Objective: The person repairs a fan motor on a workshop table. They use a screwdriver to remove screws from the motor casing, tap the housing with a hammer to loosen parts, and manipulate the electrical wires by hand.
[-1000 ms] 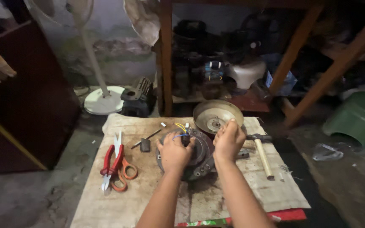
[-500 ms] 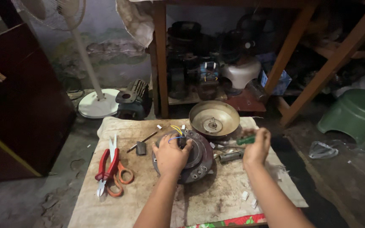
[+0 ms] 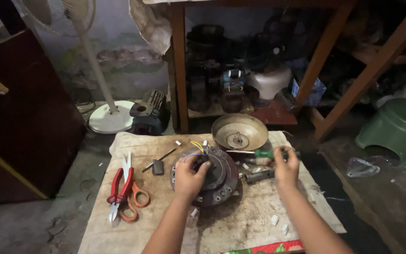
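Observation:
A round dark motor (image 3: 222, 181) with yellow and blue wires on top lies on a stained cloth (image 3: 254, 226) on the floor. My left hand (image 3: 189, 178) rests on the motor's left side, fingers curled over its hub. To the right, my right hand (image 3: 286, 165) closes on the end of a green-handled screwdriver (image 3: 265, 154), which lies pointing left toward the motor. A dark hammer head (image 3: 259, 176) sits just below the screwdriver. Behind the motor lies a shallow round metal cover (image 3: 239, 132).
Red pliers (image 3: 117, 184) and orange-handled scissors (image 3: 135, 203) lie at the cloth's left. A white fan base (image 3: 111, 117) and a dark motor housing (image 3: 149, 113) stand behind. Wooden shelf legs (image 3: 178, 70) rise at the back. A green stool (image 3: 400, 127) stands right.
My right hand left the motor and moved right, closing on the screwdriver's handle. My left hand stayed on the motor.

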